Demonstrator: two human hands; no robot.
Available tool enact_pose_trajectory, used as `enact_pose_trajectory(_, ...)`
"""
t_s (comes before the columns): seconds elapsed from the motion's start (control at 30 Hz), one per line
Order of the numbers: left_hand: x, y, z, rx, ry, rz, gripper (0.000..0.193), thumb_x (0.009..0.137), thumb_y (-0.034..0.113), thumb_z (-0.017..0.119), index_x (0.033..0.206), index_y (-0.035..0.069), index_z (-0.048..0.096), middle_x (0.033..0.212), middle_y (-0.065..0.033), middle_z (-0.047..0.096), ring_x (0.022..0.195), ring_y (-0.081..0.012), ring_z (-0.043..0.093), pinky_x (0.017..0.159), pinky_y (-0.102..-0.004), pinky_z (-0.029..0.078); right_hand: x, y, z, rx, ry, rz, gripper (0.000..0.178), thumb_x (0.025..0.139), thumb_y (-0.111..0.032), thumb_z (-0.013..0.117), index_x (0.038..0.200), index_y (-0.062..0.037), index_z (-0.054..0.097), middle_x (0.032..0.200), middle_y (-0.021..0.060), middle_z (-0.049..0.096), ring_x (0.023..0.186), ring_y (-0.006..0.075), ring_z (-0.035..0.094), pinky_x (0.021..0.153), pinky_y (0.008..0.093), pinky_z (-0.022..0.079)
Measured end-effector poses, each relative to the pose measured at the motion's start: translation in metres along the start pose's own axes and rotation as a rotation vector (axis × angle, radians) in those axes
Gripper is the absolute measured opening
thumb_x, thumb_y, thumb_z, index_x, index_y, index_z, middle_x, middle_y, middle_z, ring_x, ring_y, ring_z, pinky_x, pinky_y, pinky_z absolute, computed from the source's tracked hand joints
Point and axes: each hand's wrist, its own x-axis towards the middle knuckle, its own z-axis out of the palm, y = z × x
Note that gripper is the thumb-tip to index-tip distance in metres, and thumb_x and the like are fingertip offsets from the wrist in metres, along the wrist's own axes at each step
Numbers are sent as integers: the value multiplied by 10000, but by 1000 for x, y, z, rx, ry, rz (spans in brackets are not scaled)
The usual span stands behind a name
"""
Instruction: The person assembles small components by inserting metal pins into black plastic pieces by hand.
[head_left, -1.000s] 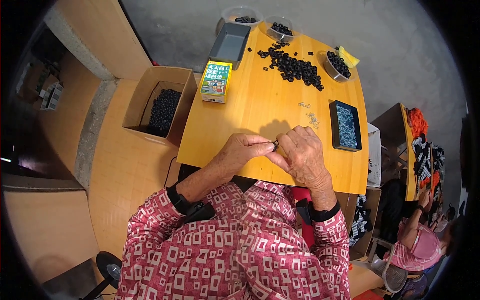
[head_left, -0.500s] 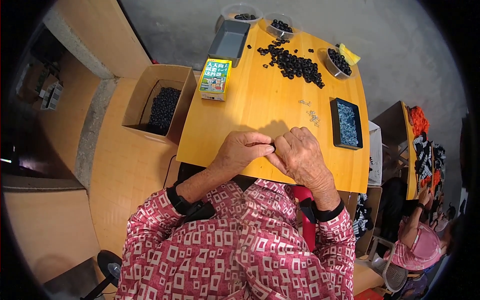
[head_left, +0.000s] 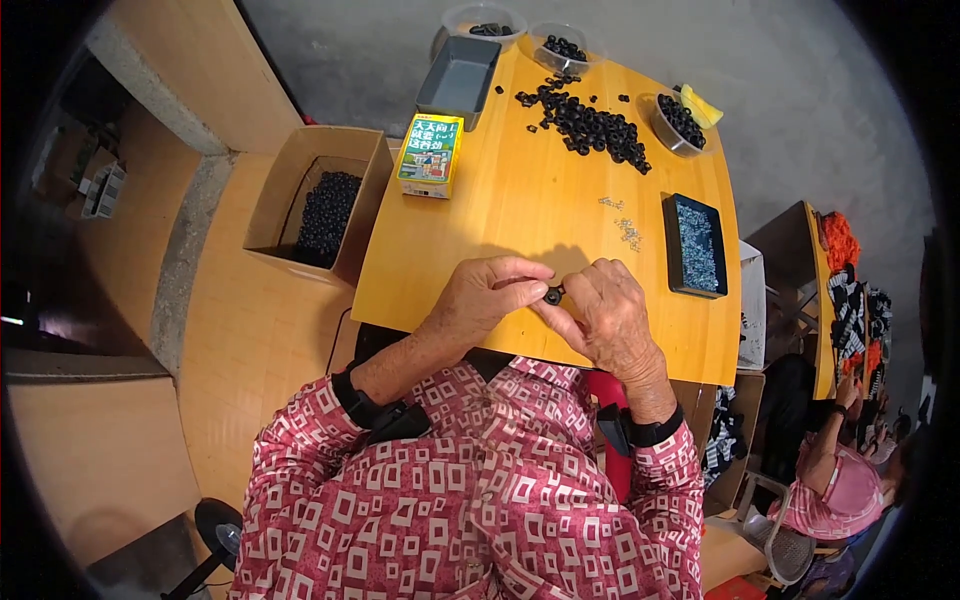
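Between my two hands, over the near edge of the table, is a small round black part [head_left: 553, 296] with a hole in its middle. My left hand [head_left: 482, 297] pinches it from the left with thumb and forefinger. From the other side my right hand [head_left: 602, 312] has its thumb and fingertips closed on the same part. Beyond the hands lie small silvery metal pieces [head_left: 627, 233] in a loose cluster. Farther off, a spread of black round parts [head_left: 600, 135] covers part of the table. A black tray [head_left: 695, 246] of tiny shiny pieces stands to the right.
At the far side are clear bowls of black parts [head_left: 560, 48], a grey tray [head_left: 460, 76] and a green and yellow box [head_left: 430, 156]. A cardboard box [head_left: 275, 215] of black parts stands left of the table [head_left: 480, 225]. Another person [head_left: 835, 470] sits at the right.
The black part has come into plain view between my fingertips. My right hand has turned and shifted slightly right; my left hand stays nearly in place.
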Motion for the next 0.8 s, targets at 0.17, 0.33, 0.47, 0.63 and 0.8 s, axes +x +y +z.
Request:
enact_pose_trajectory(0.17,2,-2,-5,94,-101,-39,254,896,181,691,1032,-31,722,900,-49,712,859,-99,635,799,-252,497,-3,4,1,-2,-15,-4,276,773,-209,771,791,-56,543,716,100,518,689,281,546,659,392,460)
enact_pose_trajectory(0.33,2,-8,-7,76,-115,-34,241,884,186,703,988,-30,733,876,-55,711,826,-94,628,763,-252,501,-4,-1,5,-3,-36,-23,284,761,-203,771,775,-58,528,699,98,497,675,274,533,642,392,455)
enact_pose_trajectory(0.47,-2,-9,-5,80,-71,-27,220,875,170,704,955,-33,738,844,-51,711,803,-89,626,743,-248,502,-7,-3,12,-33,-24,-18,299,760,-204,786,777,-55,528,689,104,503,661,278,533,631,391,457)
enact_pose_trajectory(0.63,-4,-6,0,78,-29,-44,214,873,160,701,954,-34,738,855,-56,721,800,-87,630,739,-240,503,-11,-5,17,5,32,34,313,749,-192,801,774,-52,522,687,114,517,654,296,539,623,393,461)
enact_pose_trajectory(0.8,-3,-7,2,39,-6,-54,216,874,159,700,959,-35,738,852,-58,727,803,-91,639,746,-241,508,-11,-7,19,34,59,74,310,748,-184,806,790,-42,534,689,118,526,659,304,538,617,403,458)
